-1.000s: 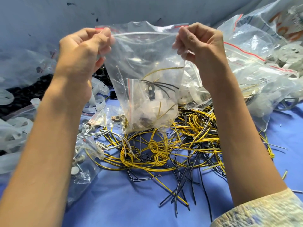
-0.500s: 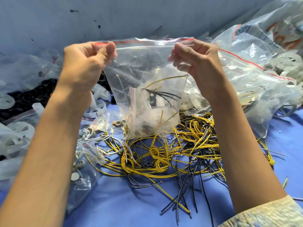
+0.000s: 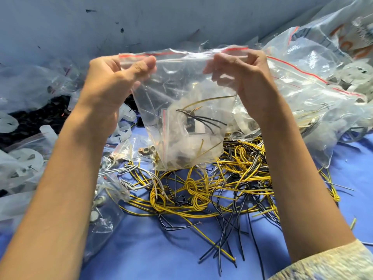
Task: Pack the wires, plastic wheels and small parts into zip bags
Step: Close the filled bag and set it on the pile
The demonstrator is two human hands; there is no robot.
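Note:
A clear zip bag (image 3: 181, 87) with a red strip at its top hangs upright over the table. Inside lie yellow and black wires, a white plastic piece and small metal parts. My left hand (image 3: 113, 81) pinches the bag's top left corner between thumb and fingers. My right hand (image 3: 240, 73) pinches the top right part of the seal. Under the bag spreads a tangle of yellow and black wires (image 3: 218, 186) on the blue cloth (image 3: 145, 249).
White plastic wheels (image 3: 121, 128) and black parts lie at the left. Small zip bags with metal parts (image 3: 101, 205) sit by my left forearm. Large filled bags (image 3: 314, 91) pile up at the right. A grey wall (image 3: 141, 23) closes the back.
Both hands and the bag have dropped lower in view and slid a little along the seal. The bag's top edge now stretches flatter between them.

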